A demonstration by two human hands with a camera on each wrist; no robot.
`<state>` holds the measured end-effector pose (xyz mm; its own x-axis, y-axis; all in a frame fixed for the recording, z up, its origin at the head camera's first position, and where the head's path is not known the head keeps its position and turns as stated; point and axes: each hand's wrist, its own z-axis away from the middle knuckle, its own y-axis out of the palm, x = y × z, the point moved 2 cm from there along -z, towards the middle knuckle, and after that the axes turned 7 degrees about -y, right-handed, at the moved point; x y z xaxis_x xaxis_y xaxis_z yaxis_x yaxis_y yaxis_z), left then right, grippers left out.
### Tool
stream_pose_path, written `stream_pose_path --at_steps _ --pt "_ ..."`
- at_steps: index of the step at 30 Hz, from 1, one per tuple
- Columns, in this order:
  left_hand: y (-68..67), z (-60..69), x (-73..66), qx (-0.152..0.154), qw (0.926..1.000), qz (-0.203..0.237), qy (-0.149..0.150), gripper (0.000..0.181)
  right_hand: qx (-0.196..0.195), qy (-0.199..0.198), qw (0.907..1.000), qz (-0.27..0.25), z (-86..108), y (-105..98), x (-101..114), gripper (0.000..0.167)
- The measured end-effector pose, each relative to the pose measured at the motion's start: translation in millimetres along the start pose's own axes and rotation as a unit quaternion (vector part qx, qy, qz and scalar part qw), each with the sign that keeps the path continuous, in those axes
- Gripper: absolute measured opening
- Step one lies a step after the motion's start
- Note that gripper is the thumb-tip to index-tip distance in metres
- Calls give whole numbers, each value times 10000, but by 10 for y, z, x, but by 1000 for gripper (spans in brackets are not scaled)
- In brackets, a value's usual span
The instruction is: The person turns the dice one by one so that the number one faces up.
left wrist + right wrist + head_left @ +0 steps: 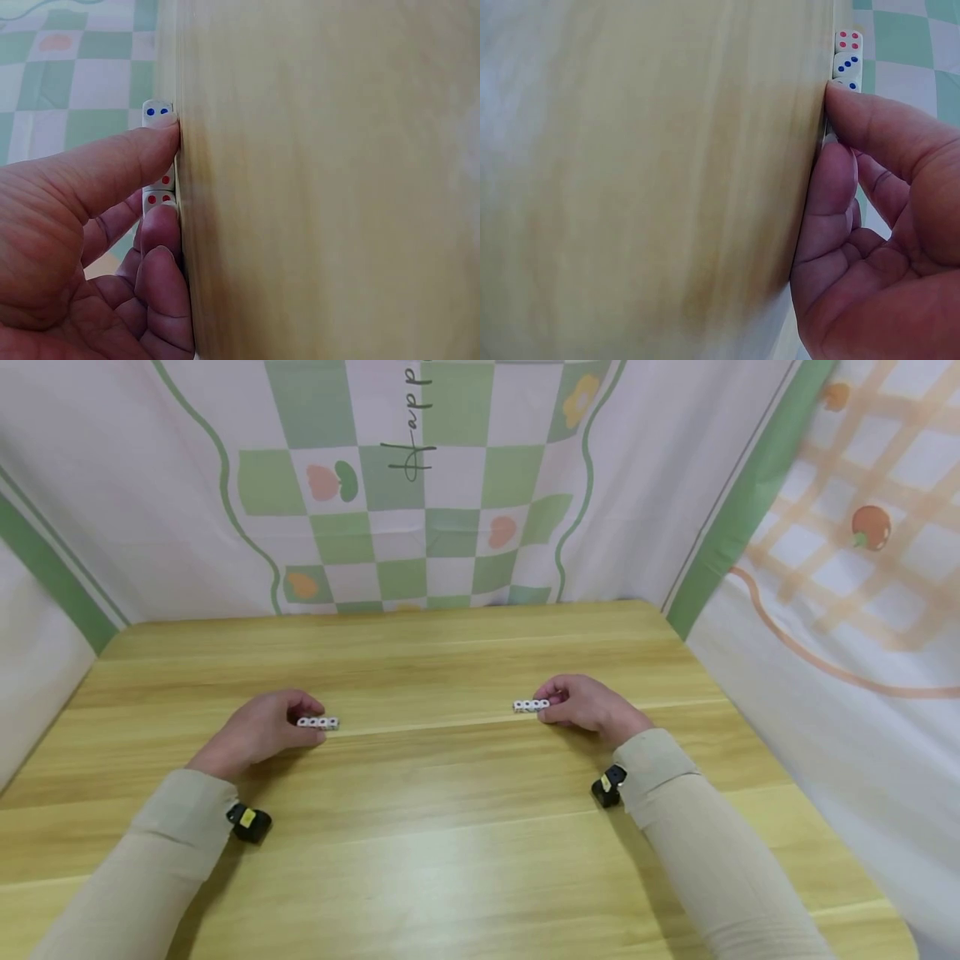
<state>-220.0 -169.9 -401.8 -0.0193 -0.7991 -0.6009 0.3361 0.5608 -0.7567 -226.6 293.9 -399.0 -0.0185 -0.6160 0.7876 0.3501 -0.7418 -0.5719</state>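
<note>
My left hand rests on the left half of the table and pinches a short straight row of white dice. In the left wrist view, the thumb lies across that row's side, and blue and red pips show on the dice around it. On the right half, my right hand grips the near end of a second row of white dice. The far dice of this row stick out past the thumb in the right wrist view, with red and blue pips. Fingers hide part of both rows.
Under both hands lies a wood-grain table. A green-and-white checked curtain hangs along its back edge, and another printed cloth hangs at the right. Black wrist cameras sit at both sleeves.
</note>
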Motion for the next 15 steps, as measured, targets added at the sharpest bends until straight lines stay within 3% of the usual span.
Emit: stream_pose_path --at_steps 8,15 --pt "9 7 5 -35 10000 40 -44 52 -17 -12 10000 -21 4 -4 -7 31" --pt "16 29 -60 -124 9999 41 75 71 -199 111 9993 -290 139 -85 -125 45"
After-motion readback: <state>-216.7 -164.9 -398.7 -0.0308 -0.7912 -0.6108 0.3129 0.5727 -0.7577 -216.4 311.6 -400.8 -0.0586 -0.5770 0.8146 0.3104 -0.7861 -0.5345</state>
